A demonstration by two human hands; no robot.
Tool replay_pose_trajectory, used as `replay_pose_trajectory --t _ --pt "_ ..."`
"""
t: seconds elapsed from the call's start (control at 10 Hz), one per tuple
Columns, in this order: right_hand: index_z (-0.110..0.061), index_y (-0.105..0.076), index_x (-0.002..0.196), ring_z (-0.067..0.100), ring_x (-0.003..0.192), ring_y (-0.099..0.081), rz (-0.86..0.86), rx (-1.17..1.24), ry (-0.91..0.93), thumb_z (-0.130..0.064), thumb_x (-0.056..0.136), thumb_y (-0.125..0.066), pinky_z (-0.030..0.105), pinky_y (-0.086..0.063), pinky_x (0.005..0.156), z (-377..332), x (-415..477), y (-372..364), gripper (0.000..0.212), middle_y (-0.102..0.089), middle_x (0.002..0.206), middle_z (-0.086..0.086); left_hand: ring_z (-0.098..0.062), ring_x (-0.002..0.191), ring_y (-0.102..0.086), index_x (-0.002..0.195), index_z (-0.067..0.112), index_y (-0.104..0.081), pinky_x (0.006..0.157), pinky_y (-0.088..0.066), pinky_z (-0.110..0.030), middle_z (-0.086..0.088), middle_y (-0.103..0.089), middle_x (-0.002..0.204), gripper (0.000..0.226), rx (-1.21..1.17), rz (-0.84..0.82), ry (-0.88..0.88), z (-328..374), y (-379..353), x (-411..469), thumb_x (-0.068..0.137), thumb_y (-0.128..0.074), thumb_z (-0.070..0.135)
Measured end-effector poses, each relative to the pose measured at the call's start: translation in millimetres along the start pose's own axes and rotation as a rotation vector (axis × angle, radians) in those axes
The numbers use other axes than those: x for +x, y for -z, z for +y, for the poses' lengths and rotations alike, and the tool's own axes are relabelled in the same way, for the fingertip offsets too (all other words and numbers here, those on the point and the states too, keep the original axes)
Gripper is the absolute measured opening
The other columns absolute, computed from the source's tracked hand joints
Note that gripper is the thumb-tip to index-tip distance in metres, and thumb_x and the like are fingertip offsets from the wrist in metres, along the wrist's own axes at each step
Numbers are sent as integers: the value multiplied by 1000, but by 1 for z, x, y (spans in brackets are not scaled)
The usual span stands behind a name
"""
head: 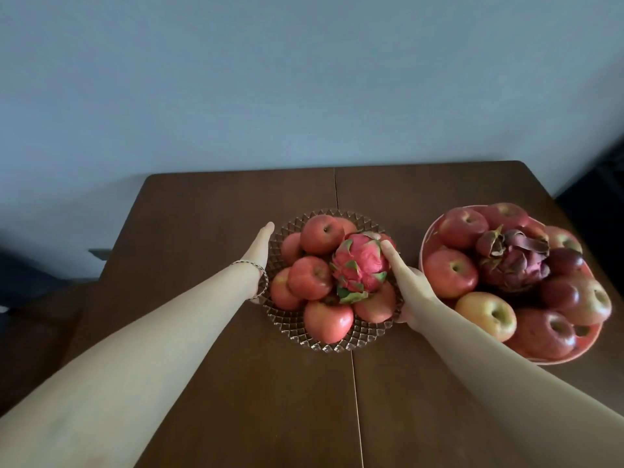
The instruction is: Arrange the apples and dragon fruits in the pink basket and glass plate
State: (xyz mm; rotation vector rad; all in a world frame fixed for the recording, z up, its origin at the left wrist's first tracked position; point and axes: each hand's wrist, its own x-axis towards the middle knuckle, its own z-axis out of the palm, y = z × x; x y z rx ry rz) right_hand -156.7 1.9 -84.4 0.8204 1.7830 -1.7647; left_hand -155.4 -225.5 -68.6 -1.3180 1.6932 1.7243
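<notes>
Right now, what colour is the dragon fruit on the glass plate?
Bright pink with green-tipped scales, head view.

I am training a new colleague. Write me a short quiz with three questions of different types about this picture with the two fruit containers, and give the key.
1. True or false: the dragon fruit on the glass plate lies under the apples.
2. Multiple choice: the left hand is A) flat beside the plate's left rim, B) inside the pink basket, C) gripping an apple.
3. Fill in: the right hand touches the brighter dragon fruit with a ____.

Key: 1 false, it sits on top. 2 A. 3 fingertip; the other dragon fruit, darker, lies untouched in the basket.
</notes>
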Motion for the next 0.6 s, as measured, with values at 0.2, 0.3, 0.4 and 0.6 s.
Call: replay_pose_trajectory --t 0.2,0.3,0.4,0.6 --pt "-14 -51 128 30 109 -59 21 -71 23 -88 45 -55 50 -48 95 2 -6 3 111 -61 119 7 -34 129 -41 141 19 -34 105 -36 -51 -11 -35 148 82 201 20 -57 -3 6 -8 79 -37 72" --pt "0 -49 128 31 104 -58 85 -187 63 -70 82 -37 35 -50 84 4 -13 3 85 -60 115 15 -35 123 -47 136 6 -39 102 -39 -40 -18 -45 139 65 579 139 -237 -11 10 -19 92 -32 52" --pt "3 -49 121 36 112 -55 184 -433 191 -34 99 -33 32 -42 82 8 -34 11 46 -55 117 21 -33 105 -57 121 4 -52 81 -42 -33 -17 -59 119 42 930 197 -381 -27 17 -36 91 -41 32" --pt "-1 -59 75 26 61 -54 -42 -971 201 -11 88 -42 32 -47 63 16 -94 37 23 -64 81 19 -24 74 -63 88 4 -60 52 -41 -24 -12 -70 91 26 1123 68 -409 -62 18 -94 89 -41 22"
